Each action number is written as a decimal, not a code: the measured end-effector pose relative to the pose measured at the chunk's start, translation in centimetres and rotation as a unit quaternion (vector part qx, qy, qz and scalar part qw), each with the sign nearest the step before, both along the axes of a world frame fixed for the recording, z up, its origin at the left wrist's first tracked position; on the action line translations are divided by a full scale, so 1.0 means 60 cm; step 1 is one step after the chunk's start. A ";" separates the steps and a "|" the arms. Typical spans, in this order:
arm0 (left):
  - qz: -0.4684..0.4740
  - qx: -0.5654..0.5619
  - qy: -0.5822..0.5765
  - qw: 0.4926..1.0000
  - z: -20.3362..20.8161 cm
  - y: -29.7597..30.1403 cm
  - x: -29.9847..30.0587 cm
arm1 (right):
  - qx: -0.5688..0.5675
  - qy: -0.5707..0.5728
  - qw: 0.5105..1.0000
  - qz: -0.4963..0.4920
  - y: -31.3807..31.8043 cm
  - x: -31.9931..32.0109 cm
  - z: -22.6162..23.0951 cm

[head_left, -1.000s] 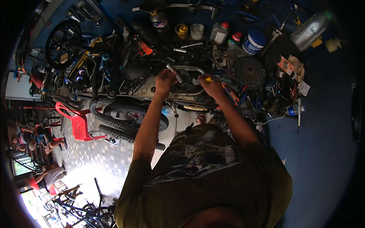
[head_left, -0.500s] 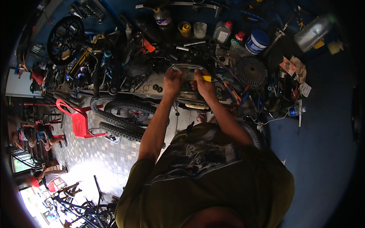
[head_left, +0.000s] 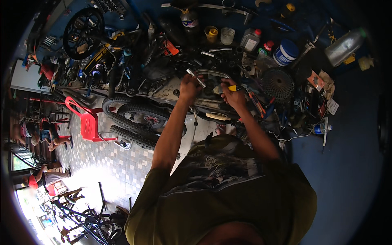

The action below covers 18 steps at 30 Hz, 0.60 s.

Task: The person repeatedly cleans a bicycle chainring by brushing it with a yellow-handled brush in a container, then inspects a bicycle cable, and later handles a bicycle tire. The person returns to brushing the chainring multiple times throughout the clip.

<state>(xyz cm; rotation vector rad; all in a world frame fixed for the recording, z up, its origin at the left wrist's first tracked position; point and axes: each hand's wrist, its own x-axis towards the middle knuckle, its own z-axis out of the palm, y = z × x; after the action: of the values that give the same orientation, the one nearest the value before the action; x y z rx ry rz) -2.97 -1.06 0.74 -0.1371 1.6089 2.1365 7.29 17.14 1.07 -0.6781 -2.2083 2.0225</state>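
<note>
My left hand [head_left: 189,90] is closed round a slim silver metal tube [head_left: 196,78], which slants across above the bench. A hand's width to the right, my right hand [head_left: 234,98] is closed on a small tool with a yellow handle [head_left: 234,87]; its working end is too small to make out. Between and behind the hands lies a dark tray with a shiny rim [head_left: 213,72]. Small black round parts [head_left: 176,92] sit on the bench just left of my left hand.
A bicycle cassette [head_left: 278,84] and an orange-and-blue tool [head_left: 257,104] lie to the right. Behind stand a blue tub with a white lid [head_left: 286,53], a grey bottle [head_left: 250,40] and cups. Knobbly tyres [head_left: 141,116] and a red chair [head_left: 88,122] are at the left.
My hands have drawn apart, the right one moving right with the yellow-handled tool. The silver tube in my left hand now shows more plainly. The whole view has shifted slightly.
</note>
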 end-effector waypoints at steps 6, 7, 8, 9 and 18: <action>-0.003 -0.008 -0.023 1.000 -0.017 0.000 -0.014 | 0.363 0.190 0.904 0.123 0.037 0.007 -0.043; -0.011 -0.014 -0.020 1.000 -0.015 0.003 -0.014 | 0.372 0.139 0.911 0.114 0.036 0.012 -0.031; 0.000 -0.038 -0.029 0.999 -0.014 0.007 -0.012 | 0.335 0.116 0.930 0.094 0.035 0.010 -0.025; 0.011 -0.062 -0.037 0.997 -0.013 0.011 -0.009 | 0.297 0.093 0.947 0.074 0.034 0.004 -0.019; -0.039 -0.188 0.001 0.981 0.010 0.038 -0.006 | 0.160 0.105 0.978 0.083 0.020 -0.003 0.015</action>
<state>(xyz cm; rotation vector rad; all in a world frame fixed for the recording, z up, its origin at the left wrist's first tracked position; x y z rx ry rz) -3.31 1.20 1.33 -0.1860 1.9708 1.7542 7.13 18.34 1.95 -0.2406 -2.4459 1.6488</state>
